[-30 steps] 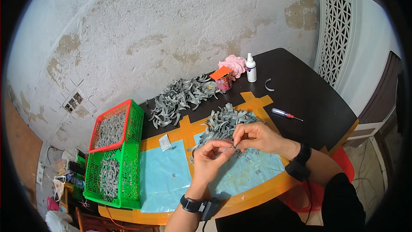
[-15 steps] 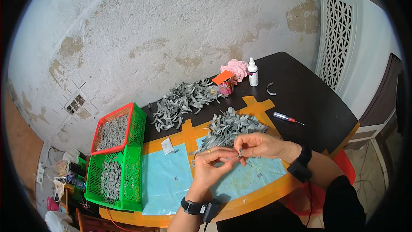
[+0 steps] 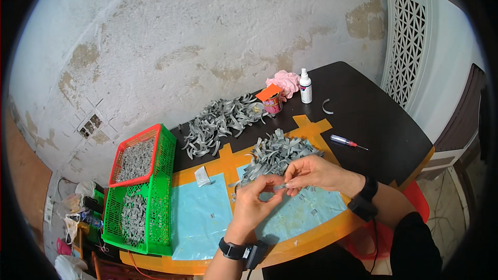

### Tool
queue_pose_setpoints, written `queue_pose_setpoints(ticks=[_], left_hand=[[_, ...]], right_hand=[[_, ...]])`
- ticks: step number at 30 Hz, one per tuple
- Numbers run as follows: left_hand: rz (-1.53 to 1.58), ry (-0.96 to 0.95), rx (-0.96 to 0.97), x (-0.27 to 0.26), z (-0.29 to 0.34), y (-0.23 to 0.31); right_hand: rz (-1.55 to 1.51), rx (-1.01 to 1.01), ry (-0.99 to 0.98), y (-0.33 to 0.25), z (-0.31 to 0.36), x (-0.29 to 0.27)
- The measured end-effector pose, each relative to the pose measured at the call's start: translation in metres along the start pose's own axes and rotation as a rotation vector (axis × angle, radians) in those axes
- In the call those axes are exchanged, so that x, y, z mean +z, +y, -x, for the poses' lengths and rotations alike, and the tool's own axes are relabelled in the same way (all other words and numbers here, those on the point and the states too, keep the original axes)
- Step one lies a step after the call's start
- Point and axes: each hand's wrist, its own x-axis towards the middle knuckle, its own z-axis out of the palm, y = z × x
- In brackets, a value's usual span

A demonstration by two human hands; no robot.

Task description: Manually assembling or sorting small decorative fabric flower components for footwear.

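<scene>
Just in front of a heap of grey curved strips [image 3: 280, 153], my two hands meet fingertip to fingertip. Between them is a small grey strip [image 3: 280, 186], pinched at one end by my left hand [image 3: 255, 201] and at the other by the thumb and fingers of my right hand [image 3: 317, 173]. Its ends are hidden under the fingers. Below lies a blue plastic sheet [image 3: 290, 219], edged with orange tape, with a tiny grey piece [image 3: 313, 211] on it.
At left, a red basket [image 3: 113, 171] rests on a green basket [image 3: 165, 176]; both hold small grey pieces. A second strip heap [image 3: 218, 122], a pink tin [image 3: 273, 105], a white spray bottle [image 3: 306, 87], a pink cloth [image 3: 284, 82] and a screwdriver [image 3: 342, 141] lie farther back.
My left fingers have drawn slightly left and curled more. The grey strip now shows stretched out between both hands, where before only a small bit was visible at the fingertips.
</scene>
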Motion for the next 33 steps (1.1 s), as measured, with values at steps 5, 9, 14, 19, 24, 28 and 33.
queue_pose_setpoints(ticks=[5,9,14,19,24,28,33], left_hand=[[-0.121,-0.005,0.053,0.001,-0.001,0.002],[-0.09,0.02,0.067,0.001,-0.001,0.003],[-0.111,0.019,0.114,0.002,-0.003,0.004],[-0.111,-0.004,0.091,0.002,-0.003,0.009],[0.078,0.017,0.018,0.006,0.0,0.004],[0.234,0.032,-0.106,0.009,0.002,-0.001],[0.205,0.059,-0.115,0.01,0.002,-0.001]], right_hand=[[0.013,-0.008,0.064,0.002,0.001,0.001],[0.02,-0.022,0.075,0.0,0.0,0.002],[-0.031,-0.011,0.064,0.0,-0.001,0.002],[-0.037,-0.035,0.074,-0.002,0.0,0.005],[-0.052,-0.038,0.067,-0.001,-0.001,0.003],[-0.02,-0.087,0.101,0.003,-0.002,0.003],[0.023,-0.09,0.107,0.001,-0.001,0.006]])
